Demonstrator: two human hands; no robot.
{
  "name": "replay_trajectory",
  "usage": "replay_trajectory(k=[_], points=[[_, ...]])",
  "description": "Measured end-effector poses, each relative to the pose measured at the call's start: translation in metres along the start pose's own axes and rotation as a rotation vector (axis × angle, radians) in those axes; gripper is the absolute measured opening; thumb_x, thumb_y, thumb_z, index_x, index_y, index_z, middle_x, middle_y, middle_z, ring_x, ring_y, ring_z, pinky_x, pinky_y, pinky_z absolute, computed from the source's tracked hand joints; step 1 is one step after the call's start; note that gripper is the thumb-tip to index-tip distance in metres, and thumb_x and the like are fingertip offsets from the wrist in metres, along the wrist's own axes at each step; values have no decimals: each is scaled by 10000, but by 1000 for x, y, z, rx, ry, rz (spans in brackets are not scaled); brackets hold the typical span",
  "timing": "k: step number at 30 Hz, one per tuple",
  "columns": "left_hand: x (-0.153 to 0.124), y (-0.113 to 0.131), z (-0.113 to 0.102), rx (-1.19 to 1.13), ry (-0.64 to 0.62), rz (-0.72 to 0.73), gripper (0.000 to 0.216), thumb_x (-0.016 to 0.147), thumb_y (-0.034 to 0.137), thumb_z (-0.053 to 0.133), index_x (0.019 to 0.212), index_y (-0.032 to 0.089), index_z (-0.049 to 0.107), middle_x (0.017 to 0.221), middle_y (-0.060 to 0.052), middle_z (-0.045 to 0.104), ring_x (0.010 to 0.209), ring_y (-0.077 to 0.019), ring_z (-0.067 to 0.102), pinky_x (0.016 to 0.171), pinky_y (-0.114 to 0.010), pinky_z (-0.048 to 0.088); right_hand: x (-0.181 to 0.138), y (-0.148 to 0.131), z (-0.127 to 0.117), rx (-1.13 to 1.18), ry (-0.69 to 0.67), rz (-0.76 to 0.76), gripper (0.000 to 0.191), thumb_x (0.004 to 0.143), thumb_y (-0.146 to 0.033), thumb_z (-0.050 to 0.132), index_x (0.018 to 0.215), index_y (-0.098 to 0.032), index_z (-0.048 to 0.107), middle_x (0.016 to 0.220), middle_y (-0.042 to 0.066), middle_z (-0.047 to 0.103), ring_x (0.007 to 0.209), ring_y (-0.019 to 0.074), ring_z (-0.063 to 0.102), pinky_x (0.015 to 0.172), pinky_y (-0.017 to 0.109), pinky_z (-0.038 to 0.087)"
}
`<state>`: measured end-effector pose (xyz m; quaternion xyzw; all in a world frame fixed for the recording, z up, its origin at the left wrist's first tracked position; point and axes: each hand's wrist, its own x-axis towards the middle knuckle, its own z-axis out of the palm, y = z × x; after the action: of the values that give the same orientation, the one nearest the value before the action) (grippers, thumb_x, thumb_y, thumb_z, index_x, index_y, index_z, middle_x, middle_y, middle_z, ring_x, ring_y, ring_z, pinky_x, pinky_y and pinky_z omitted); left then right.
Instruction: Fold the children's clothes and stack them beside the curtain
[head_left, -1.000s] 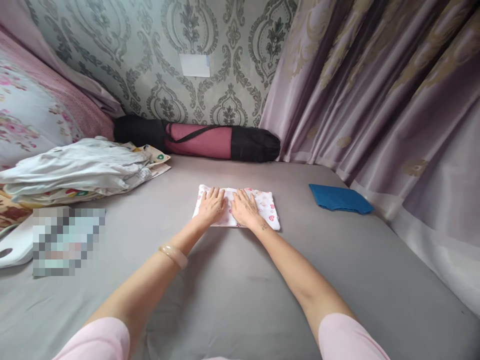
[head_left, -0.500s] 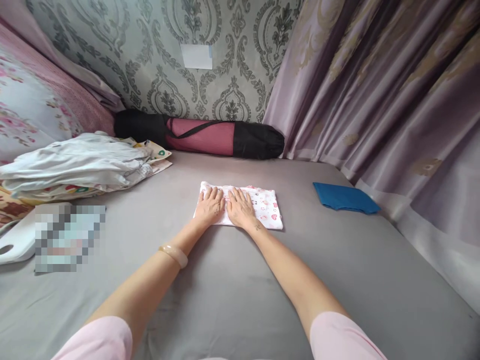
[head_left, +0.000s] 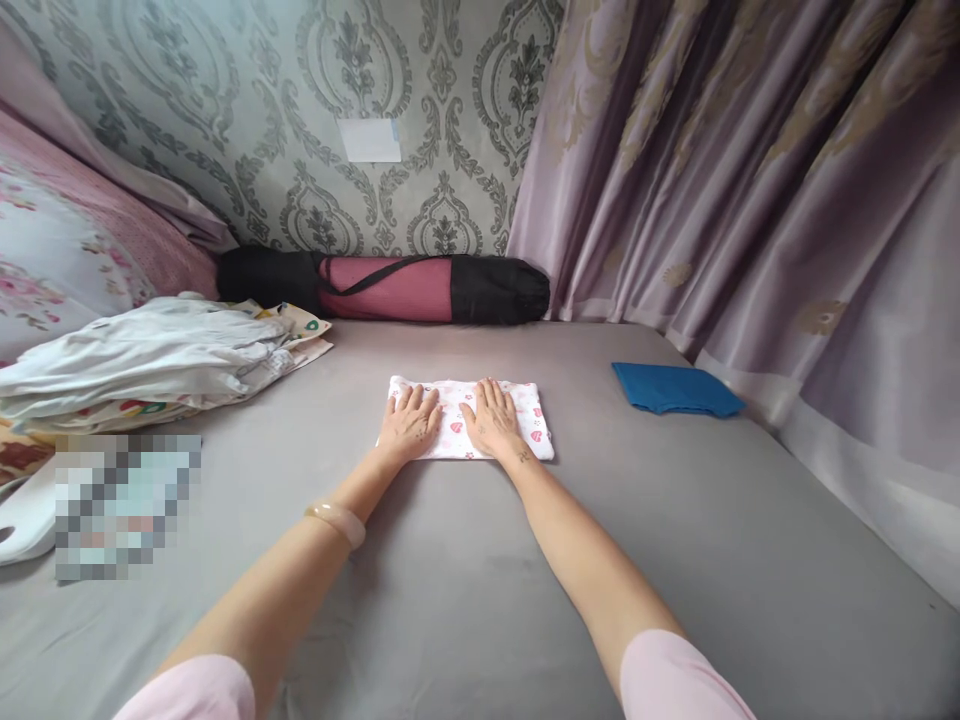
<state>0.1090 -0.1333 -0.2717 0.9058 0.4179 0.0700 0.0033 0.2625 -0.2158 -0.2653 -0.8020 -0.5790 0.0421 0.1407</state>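
Observation:
A folded white cloth [head_left: 456,430] printed with pink hearts and small figures lies flat on the grey sheet [head_left: 450,590]. My left hand [head_left: 410,420] rests palm down on its left part, fingers spread. On the cloth's middle-right part lies my right hand [head_left: 492,418], also flat with the fingers stretched out. A strip of the print shows between the two hands. Neither hand grips the fabric. What kind of garment or cloth it is, the folds do not show.
A folded blue cloth [head_left: 675,389] lies to the right, near the curtain [head_left: 645,200]. Along the wall stretches a pink and black rolled-mat bag [head_left: 386,290]. Heaped pale clothes [head_left: 157,350] lie at left, with a white board [head_left: 34,510] and a blurred item [head_left: 127,510] nearer.
My hands have moved apart across the printed cloth, so more of its middle shows between them. The camera view has shifted slightly.

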Motion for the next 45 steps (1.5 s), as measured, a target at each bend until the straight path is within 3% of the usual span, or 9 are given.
replay_trajectory(k=[5,10,17,23,27,31,34,40,45], points=[[0,2,-4,2,-29,-3,548,1020,410,213,1488,187,390,1549,-150,377,1444,-326,299,1161,-540,241,2,7,-4,-5,-8,64,706,1023,-487,246,1549,-17,235,1635,167,170,1514,275,120,1213,414,67],[2,0,-8,-6,-32,22,520,1018,421,238,1456,199,410,1494,-140,436,1387,-304,373,1140,-500,276,7,24,-11,-44,-9,152,676,1026,-510,209,1547,-85,291,1617,168,245,1500,297,173,1203,475,74],[19,-10,-21,-9,-91,44,522,968,550,356,1353,226,491,1355,-138,525,1238,-327,463,1040,-502,341,17,57,-21,-84,-53,233,560,1036,-371,221,1514,-120,369,1589,133,336,1494,290,191,1193,536,104],[42,-23,-23,22,-138,-9,366,938,220,380,1222,221,612,1390,-127,493,1283,-296,432,1045,-453,340,18,64,-27,-67,-53,213,508,1032,-319,229,1472,-178,440,1535,115,433,1463,293,262,1150,487,246],[57,-32,-24,-10,-199,2,407,874,152,430,1227,238,612,1363,-105,538,1262,-262,484,1110,-476,289,18,66,-30,-42,-24,188,484,1024,-294,254,1416,-152,498,1476,134,500,1417,294,339,1100,427,318],[72,-40,-30,-54,-291,2,379,921,227,372,1204,233,623,1343,-118,569,1223,-261,530,1103,-532,302,19,68,-34,-37,-7,201,461,1006,-238,270,1354,-128,552,1417,159,546,1335,285,438,1043,380,362],[81,-46,-36,-89,-356,9,366,920,366,419,1181,225,632,1328,-118,584,1213,-264,541,1084,-489,348,18,70,-40,-63,-20,205,458,976,-163,292,1334,-147,578,1368,164,570,1249,278,507,987,349,386],[95,-53,-37,-168,-494,-10,533,788,424,577,1276,211,559,1204,-95,676,936,-207,651,816,-291,523,16,74,-47,-95,-20,210,443,958,-138,346,1324,-183,591,1296,163,565,1212,291,497,986,347,374],[98,-46,-43,-179,-559,-13,491,737,378,596,1173,153,623,1144,-131,694,860,-233,665,698,-288,522,18,77,-49,-55,6,203,363,961,-192,411,1250,-200,630,1295,150,548,1221,292,473,993,358,372]])
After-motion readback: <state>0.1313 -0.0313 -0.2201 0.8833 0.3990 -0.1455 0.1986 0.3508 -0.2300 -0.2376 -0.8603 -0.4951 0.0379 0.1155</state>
